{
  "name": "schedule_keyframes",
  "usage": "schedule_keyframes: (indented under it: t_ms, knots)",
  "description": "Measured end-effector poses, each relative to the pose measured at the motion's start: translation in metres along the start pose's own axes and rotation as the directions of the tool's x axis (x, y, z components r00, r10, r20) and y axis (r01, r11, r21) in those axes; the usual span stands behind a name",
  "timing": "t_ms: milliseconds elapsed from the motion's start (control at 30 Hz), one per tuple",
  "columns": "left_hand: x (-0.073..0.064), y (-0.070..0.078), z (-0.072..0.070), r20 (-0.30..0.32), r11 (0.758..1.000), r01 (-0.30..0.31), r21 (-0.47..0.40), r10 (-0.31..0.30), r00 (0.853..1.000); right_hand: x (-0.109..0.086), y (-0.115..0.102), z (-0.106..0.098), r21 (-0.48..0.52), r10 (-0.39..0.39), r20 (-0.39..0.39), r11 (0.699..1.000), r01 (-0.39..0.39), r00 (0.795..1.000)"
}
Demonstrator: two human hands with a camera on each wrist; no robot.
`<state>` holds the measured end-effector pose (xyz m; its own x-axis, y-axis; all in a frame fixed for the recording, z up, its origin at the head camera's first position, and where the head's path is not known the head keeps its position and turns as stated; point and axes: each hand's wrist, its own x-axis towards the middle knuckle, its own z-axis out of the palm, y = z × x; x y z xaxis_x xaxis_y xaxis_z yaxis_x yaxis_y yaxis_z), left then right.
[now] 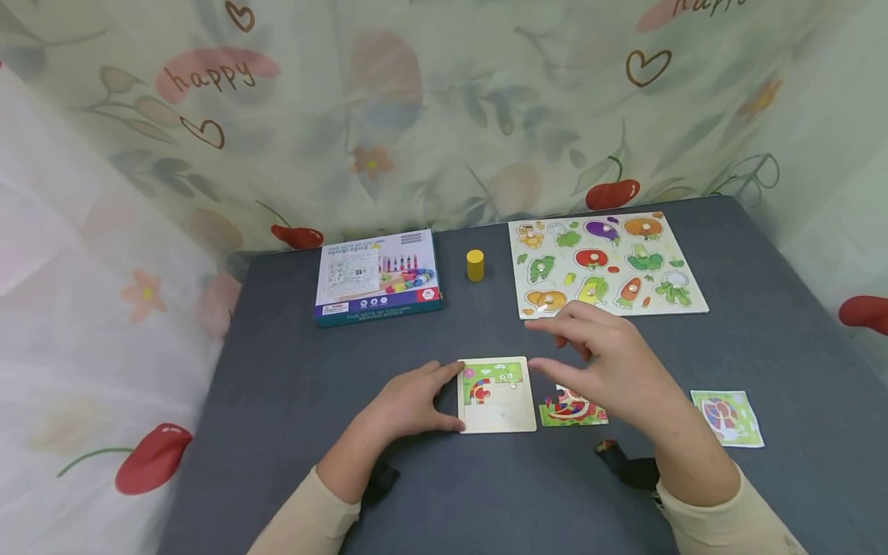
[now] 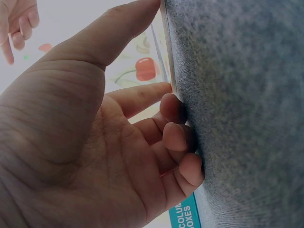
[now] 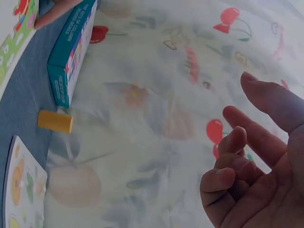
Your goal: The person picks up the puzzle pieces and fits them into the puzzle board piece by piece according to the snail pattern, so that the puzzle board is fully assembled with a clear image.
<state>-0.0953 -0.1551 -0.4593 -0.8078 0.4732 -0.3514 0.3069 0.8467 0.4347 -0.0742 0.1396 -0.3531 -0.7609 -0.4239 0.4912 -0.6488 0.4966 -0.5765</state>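
Note:
A square wooden puzzle tray (image 1: 497, 416) lies flat in front of the person, with joined jigsaw pieces (image 1: 477, 384) along its top and left side. My left hand (image 1: 415, 401) rests at its left edge in the head view, index fingertip at the far corner and thumb near the close corner. In the left wrist view, the other fingers (image 2: 176, 137) curl loosely by the grey table. My right hand (image 1: 610, 362) hovers to the right of the tray, thumb and index finger apart, nothing between them. Loose puzzle pieces (image 1: 572, 410) lie below it, partly covered.
Behind stand a bead-set box (image 1: 378, 277), a yellow cylinder (image 1: 475, 265) and a vegetable puzzle board (image 1: 610, 266). A small picture card (image 1: 727, 418) lies at the right on the grey table (image 1: 298, 393). A patterned cloth (image 1: 444, 116) hangs along the back.

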Motion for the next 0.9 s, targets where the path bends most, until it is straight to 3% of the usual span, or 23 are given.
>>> schedule_keyframes:
  t_ms: [433, 900]
  knots:
    - [-0.001, -0.001, 0.002, 0.005, 1.000, 0.006, -0.015, -0.005, 1.000, -0.003, 0.010, -0.020, -0.043, -0.004, -0.085, 0.999, 0.000, 0.996]
    - [0.000, 0.000, 0.000, 0.001, 1.000, 0.000, 0.006, 0.000, 1.000, -0.021, 0.020, -0.029, -0.005, 0.127, -0.176, 0.991, -0.130, 0.976]
